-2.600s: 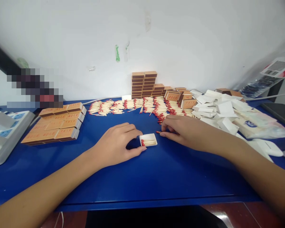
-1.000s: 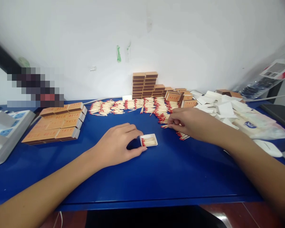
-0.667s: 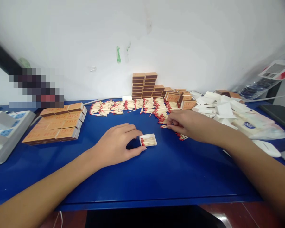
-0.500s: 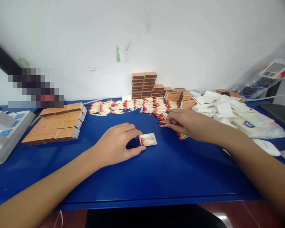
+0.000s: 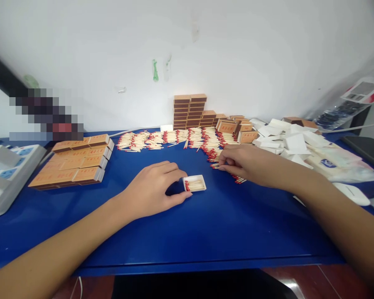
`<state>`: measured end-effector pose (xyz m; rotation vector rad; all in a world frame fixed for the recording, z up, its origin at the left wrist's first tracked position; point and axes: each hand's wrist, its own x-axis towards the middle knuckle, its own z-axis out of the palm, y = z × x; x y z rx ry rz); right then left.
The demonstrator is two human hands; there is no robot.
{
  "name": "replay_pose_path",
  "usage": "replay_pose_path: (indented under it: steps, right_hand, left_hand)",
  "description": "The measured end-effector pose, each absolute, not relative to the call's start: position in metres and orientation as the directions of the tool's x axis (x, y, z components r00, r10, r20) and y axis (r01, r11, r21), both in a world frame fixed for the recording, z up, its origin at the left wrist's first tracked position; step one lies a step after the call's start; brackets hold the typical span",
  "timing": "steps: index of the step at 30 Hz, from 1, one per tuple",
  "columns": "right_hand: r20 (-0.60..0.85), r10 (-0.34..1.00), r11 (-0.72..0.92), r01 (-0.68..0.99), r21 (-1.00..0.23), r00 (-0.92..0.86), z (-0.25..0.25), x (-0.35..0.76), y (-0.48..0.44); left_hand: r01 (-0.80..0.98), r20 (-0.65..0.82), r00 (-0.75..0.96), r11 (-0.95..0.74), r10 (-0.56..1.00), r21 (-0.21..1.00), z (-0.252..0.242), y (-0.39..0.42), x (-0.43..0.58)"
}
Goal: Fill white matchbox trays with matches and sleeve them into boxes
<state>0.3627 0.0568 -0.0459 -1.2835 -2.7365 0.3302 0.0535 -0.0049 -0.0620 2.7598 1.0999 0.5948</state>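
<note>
A small white matchbox tray [image 5: 199, 177] lies on the blue table [image 5: 187, 232] with a layer of red-tipped matches [image 5: 195, 185] in it. My left hand [image 5: 158, 189] grips its left end between thumb and fingers. Farther right, my right hand [image 5: 241, 162] has its fingertips pinched at the edge of a long heap of loose matches [image 5: 210, 143]. Red match heads show just left of those fingertips. Some matches lie hidden beneath this hand.
Stacked brown matchboxes [image 5: 189, 112] stand against the wall. Orange matchboxes [image 5: 77, 162] lie in rows at left, beside a power strip [image 5: 15, 178]. White empty trays [image 5: 280, 137] pile up at right, next to a wipes packet [image 5: 339, 162] and a dark phone-like slab [image 5: 367, 151].
Almost nothing differs. My right hand's fingers have shifted very slightly at the match heap, while my left hand and the tray stay in place.
</note>
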Motion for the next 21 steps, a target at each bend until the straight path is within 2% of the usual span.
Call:
replay_pose_path:
  steps: [4, 10, 16, 21]
  right_hand:
    - [-0.028, 0.783, 0.598, 0.763, -0.246, -0.622, -0.0466, 0.3567, 0.0533]
    - [0.019, 0.747, 0.65, 0.725, -0.23, -0.664, -0.0483, 0.353, 0.0488]
    - [-0.043, 0.775, 0.605, 0.76, -0.235, -0.63, -0.0433, 0.3535, 0.0479]
    - [-0.038, 0.766, 0.623, 0.756, -0.201, -0.641, -0.0488, 0.3521, 0.0486]
  left_hand:
    - [0.634, 0.324, 0.66, -0.734, 0.677, 0.242, -0.0621, -0.0047, 0.0534]
    - [0.629, 0.327, 0.662, -0.737, 0.674, 0.247, -0.0622, -0.0043, 0.0543]
    - [0.63, 0.319, 0.666, -0.738, 0.674, 0.242, -0.0631, -0.0045, 0.0532]
    - [0.633, 0.327, 0.665, -0.739, 0.672, 0.231, -0.063, -0.0041, 0.0526]
